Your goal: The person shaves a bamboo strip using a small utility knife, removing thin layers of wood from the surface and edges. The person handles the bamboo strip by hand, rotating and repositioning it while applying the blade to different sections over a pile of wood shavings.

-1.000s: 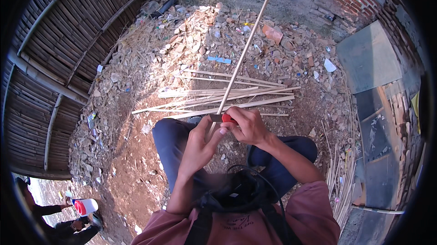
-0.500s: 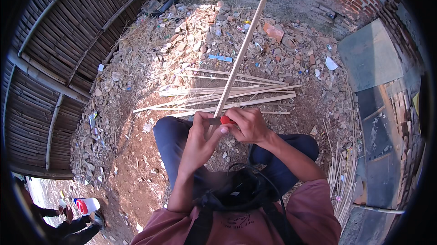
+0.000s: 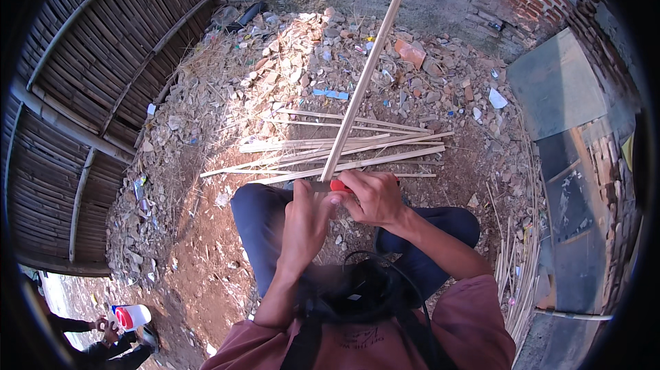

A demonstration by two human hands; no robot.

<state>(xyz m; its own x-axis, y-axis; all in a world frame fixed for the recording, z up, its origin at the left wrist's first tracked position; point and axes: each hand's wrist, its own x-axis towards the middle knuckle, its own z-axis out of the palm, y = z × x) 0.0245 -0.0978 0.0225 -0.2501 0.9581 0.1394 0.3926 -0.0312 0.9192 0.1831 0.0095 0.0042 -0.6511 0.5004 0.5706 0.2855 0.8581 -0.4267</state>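
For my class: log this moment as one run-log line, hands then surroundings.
left hand: at pale strip | right hand: gripping red-handled blade, set across strip | ground: loose strips beyond hands

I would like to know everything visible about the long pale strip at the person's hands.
The strip is long, narrow, straight and pale tan, apparently bamboo or wood. It slants forward and rightward, passing in front of loose strips on the ground, its far end unheld. The blade of a red-handled knife crosses it between the left hand and right hand, which hide its near end and exact grip.
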